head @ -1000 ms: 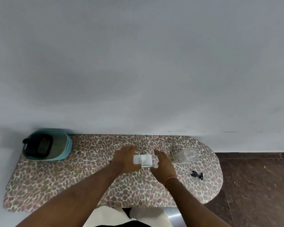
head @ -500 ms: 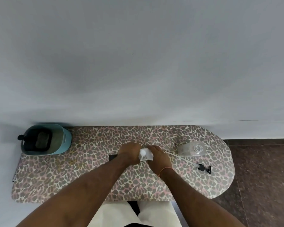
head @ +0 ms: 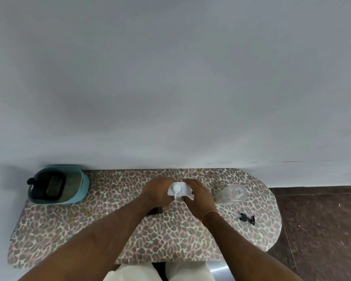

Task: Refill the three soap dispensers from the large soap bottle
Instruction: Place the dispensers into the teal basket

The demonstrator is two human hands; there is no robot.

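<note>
A large white soap bottle (head: pixel 178 190) with a white pump top stands in the middle of the leopard-print table (head: pixel 89 230). My left hand (head: pixel 157 192) grips its left side and my right hand (head: pixel 199 196) grips its right side. To the right stands a clear empty dispenser bottle (head: pixel 232 194) with no pump on it. Its black pump head with a clear tube (head: pixel 244 217) lies flat on the table in front of it. At the far left, a teal basket (head: pixel 78 189) holds dark dispensers (head: pixel 49 186).
A small dark object (head: pixel 154 211) lies on the table under my left forearm. A grey wall runs right behind the table. The table's rounded right end borders dark brown floor (head: pixel 322 230).
Both hands have closed in around the white bottle, which now stands with its pump top facing up. The view has shifted slightly.
</note>
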